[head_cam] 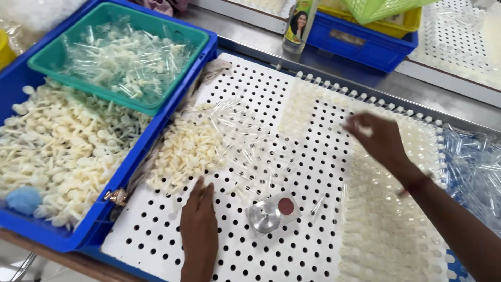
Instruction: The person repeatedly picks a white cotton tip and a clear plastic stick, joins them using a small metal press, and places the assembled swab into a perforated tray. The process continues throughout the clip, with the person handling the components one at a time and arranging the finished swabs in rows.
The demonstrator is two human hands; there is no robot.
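Fingers (pixel 204 190) of my left hand (pixel 199 230) lie flat and open on the perforated board (pixel 271 250), touching the cream stopper pile (pixel 188 151). My right hand (pixel 377 138) appears pinched closed above the filled rows (pixel 386 230); blur hides any contents.

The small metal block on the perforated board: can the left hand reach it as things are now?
Probably yes. The left hand lies flat on the white perforated board, just beside the small metal block. Only bare board shows between them, and the pile of cream plastic pieces sits farther up.
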